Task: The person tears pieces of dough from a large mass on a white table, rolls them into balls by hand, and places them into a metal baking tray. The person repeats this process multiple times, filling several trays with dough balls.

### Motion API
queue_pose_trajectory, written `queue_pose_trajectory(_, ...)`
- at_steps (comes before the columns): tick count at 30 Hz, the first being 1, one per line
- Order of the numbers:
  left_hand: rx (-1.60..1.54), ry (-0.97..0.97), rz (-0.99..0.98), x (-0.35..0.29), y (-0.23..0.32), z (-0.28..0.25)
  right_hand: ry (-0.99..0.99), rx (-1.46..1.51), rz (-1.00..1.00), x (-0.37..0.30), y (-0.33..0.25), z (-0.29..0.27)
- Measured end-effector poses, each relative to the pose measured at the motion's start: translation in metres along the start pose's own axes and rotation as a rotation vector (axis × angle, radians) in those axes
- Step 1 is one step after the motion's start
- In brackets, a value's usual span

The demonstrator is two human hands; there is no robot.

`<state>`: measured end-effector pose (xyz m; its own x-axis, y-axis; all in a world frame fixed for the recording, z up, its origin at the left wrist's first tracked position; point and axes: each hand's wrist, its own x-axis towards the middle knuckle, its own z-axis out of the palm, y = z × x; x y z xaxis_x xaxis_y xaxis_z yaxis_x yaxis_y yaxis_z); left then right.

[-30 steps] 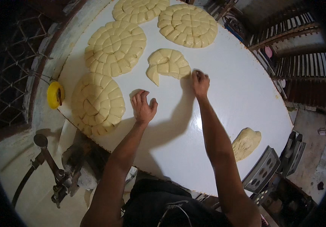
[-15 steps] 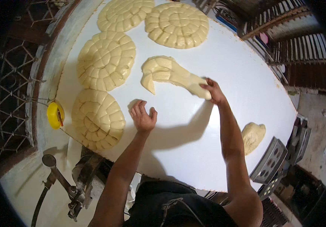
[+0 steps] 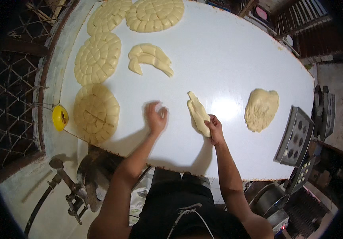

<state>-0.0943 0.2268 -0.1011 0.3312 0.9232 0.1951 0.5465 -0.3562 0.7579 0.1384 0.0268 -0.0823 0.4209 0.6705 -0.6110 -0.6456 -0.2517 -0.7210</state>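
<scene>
My right hand [image 3: 215, 130] grips the near end of a long strip of pale dough [image 3: 197, 112], which slants away over the white tabletop. Over the table to its left, my left hand [image 3: 156, 117] is slightly blurred, fingers loosely curled and apart from the thumb, holding nothing. Beyond it lies a curved piece of dough [image 3: 149, 53]. Round dough slabs scored into segments line the left and far side: a near one [image 3: 96, 113], one behind it [image 3: 98, 58], and two more at the far edge [image 3: 154, 15]. To the right rests a rough dough lump [image 3: 261, 109].
A yellow bowl [image 3: 60, 118] hangs by the table's left corner. Metal trays with round hollows [image 3: 295, 137] stand off the right edge. A metal machine part [image 3: 70, 185] is at the lower left, and a dark pot [image 3: 269, 199] sits below the table's near right.
A strip has come away from the curved dough piece, and my right hand has brought it nearer. My left hand stays near its place. The view has shifted, showing more of the right side.
</scene>
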Motion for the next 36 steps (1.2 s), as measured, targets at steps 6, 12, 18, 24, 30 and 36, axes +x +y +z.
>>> queue_pose_trajectory(6,-0.435,-0.536,-0.783,-0.180,0.139,0.035,0.136,0.093,-0.056,-0.110,0.068,-0.058)
queue_pose_trajectory(12,-0.711,-0.508,-0.959,-0.222,0.141,0.049,0.079,0.010,-0.107,-0.172,0.080,-0.071)
queue_pose_trajectory(18,-0.900,-0.575,-0.714,-0.257,0.173,0.015,0.236,0.310,-0.190,-0.232,0.051,-0.095)
queue_pose_trajectory(24,-1.294,-0.655,-0.723,-0.243,0.247,-0.038,0.261,0.660,-0.534,-0.320,-0.049,-0.127)
queue_pose_trajectory(30,-1.415,-0.758,-0.551,-0.196,0.301,-0.039,0.172,0.699,-0.851,-0.365,-0.118,-0.148)
queue_pose_trajectory(36,-1.249,-0.909,-0.601,-0.188,0.257,0.040,0.290,0.133,-0.562,-0.294,-0.011,-0.211)
